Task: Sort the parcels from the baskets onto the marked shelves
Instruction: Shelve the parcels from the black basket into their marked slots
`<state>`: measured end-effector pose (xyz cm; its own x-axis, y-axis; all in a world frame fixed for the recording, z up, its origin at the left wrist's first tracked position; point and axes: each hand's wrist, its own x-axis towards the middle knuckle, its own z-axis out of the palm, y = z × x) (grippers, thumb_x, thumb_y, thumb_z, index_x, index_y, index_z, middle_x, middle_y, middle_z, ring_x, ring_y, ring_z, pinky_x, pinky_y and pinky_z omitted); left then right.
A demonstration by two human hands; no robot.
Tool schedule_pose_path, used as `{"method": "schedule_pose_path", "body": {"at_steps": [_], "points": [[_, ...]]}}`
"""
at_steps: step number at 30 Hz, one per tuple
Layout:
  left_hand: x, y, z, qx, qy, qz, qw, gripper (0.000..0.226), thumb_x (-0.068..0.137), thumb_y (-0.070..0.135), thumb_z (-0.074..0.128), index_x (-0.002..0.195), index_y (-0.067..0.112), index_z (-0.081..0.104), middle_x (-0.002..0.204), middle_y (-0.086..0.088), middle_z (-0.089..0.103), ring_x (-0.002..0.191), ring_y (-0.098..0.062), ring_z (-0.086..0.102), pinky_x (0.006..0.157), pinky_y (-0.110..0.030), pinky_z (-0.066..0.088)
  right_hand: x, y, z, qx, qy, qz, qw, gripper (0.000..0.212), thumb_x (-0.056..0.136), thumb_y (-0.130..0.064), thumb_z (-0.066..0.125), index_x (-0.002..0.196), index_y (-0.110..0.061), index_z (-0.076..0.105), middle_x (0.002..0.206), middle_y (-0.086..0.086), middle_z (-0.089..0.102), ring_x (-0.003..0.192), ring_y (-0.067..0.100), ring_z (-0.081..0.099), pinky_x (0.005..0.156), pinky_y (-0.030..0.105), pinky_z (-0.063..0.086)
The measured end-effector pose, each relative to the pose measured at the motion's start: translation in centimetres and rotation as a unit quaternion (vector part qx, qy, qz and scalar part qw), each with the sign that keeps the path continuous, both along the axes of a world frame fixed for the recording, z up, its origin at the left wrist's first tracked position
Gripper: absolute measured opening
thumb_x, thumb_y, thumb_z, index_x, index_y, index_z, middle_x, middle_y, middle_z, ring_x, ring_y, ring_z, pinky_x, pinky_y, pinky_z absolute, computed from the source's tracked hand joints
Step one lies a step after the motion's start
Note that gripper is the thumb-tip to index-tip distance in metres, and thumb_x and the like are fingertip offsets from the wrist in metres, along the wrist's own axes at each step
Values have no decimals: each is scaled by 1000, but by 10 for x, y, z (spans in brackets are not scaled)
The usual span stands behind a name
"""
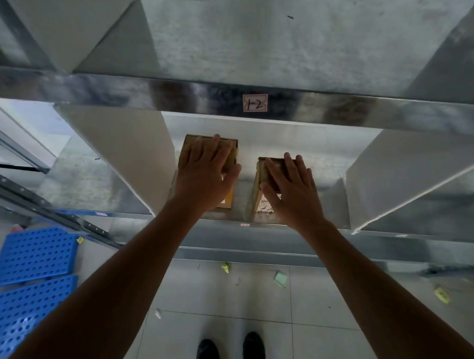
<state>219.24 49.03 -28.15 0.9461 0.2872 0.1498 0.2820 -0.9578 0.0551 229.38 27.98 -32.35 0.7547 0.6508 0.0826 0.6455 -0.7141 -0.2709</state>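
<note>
- Both hands reached forward into one bay of a metal shelf [282, 232], each laid on top of its own cardboard parcel.
- Left hand [204, 172] lay palm down on the left parcel [225, 203], fingers spread flat over its top and thumb out to the right; it pressed on the box rather than closing round it.
- Right hand [289, 186] lay the same way on the right parcel [266, 204], fingers splayed, thumb toward the left, open and resting on the box.
- Both parcels stood on the shelf floor, side by side and apart, a strip of bare metal showing between them.
- Left parcel sat close to the white divider [129, 159] on the bay's left side; its front showed a yellow patch.
- Right parcel stood nearer the middle of the bay and carried a white label with handwriting on its front face, too small to read.
- On the beam above the bay was a red-bordered tag [255, 103] marked "1-2" by hand.
- Another white divider [391, 179] closed the bay on the right.
- Below, on the tiled floor [253, 300], lay scraps of yellow and green paper, and two blue perforated panels [31, 279] lay at the left.
- Two dark shoes [231, 351] showed at the bottom edge, toes toward the shelf.
</note>
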Motion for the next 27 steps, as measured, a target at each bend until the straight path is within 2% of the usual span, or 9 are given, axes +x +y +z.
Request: {"method": "schedule_pose_path", "body": {"at_steps": [3,6,11,14,17,19,22,24,27], "points": [[1,-2,-1,43,35,-3,998,67,104,53,9,162,24,21,170,-6,16,153,-32,19,123,-47,13,4,10,1,3,6,-1,1000,76,98,-70,16,163,-33,27,174,11,13,160,38,4,127,55,8],[1,-2,2,26,31,0,999,62,106,49,18,163,23,20,170,-7,16,153,-33,18,124,-48,13,6,15,2,4,16,-3,1000,74,99,-70,18,163,-35,25,174,10,11,161,37,2,128,57,9],[-4,-3,10,-48,5,5,999,66,102,50,26,160,20,31,167,-8,26,153,-33,21,125,-49,13,3,13,9,29,30,-5,999,64,106,-60,33,164,-33,27,174,9,10,161,34,-1,129,58,2],[-14,-9,19,-69,-31,13,997,63,103,49,37,154,13,41,162,-10,38,151,-34,28,125,-49,17,-8,6,25,66,33,7,997,65,105,-61,33,162,-30,33,173,9,17,161,33,4,129,55,2],[-39,-23,27,-109,-82,44,990,62,101,48,39,151,11,47,157,-10,45,149,-32,32,125,-50,20,-25,-5,41,94,38,41,994,68,102,-60,33,160,-26,37,171,8,25,161,33,10,128,49,0],[-68,-36,25,-126,-114,63,983,57,103,46,43,150,14,47,158,-9,45,152,-31,28,126,-49,18,-40,-11,48,94,29,72,993,65,103,-55,36,159,-23,39,169,8,29,160,35,14,128,49,1],[-125,-56,15,-127,-133,99,978,56,105,51,40,151,19,44,162,-4,39,156,-29,20,126,-51,17,-72,-13,47,79,45,116,989,65,106,-58,31,163,-28,28,171,7,24,161,33,8,130,57,6],[-169,-70,5,-125,-124,142,974,58,105,56,35,154,25,40,165,1,33,158,-24,12,127,-49,11,-97,-11,43,80,66,157,982,69,104,-63,22,164,-31,23,173,4,18,161,29,4,129,57,4],[-237,-88,-11,-129,-74,234,961,61,103,63,28,157,34,30,169,8,18,157,-15,-7,125,-45,-4,-136,0,32,56,83,234,967,74,101,-65,19,163,-27,28,173,6,18,161,30,6,129,57,4]]}}
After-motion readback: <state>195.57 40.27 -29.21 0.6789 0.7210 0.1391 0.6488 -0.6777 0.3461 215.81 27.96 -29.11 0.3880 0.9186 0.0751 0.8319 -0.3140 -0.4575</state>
